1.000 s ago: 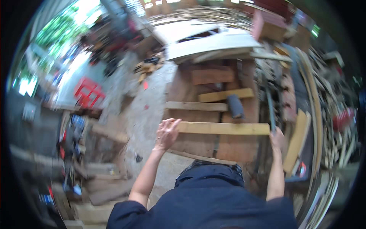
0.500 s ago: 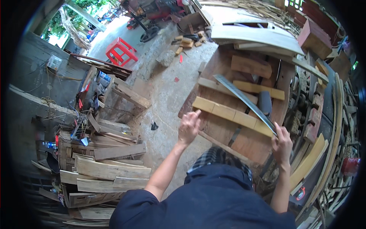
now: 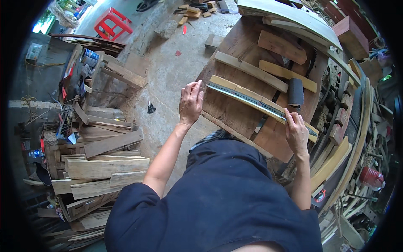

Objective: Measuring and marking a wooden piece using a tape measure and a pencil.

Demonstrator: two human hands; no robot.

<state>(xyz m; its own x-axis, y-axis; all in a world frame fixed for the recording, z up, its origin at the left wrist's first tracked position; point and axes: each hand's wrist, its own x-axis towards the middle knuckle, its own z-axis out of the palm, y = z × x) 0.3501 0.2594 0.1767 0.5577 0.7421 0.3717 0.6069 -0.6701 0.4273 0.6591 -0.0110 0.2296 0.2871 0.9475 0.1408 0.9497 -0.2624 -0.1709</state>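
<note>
A metal ruler with dark markings lies lengthwise on a pale yellow timber strip atop the brown wooden worktop. My right hand grips the ruler toward the strip's right end, fingertips over it. My left hand is at the left end, fingers loosely bent and apart; whether its fingertips touch the ruler or strip, I cannot tell. Above them on the worktop are a greyish strip, another yellow piece, a short brown board and a dark grey block.
Pale panels lie across the worktop's far end. Stacked planks fill the lower left, a red plastic stool stands at upper left, and leaning strips line the right. Concrete floor runs left of the worktop.
The ruler, angled up over the pieces half a second ago, now lies along the yellow strip. Both hands moved up in the picture, the left toward the strip's end. The view has shifted.
</note>
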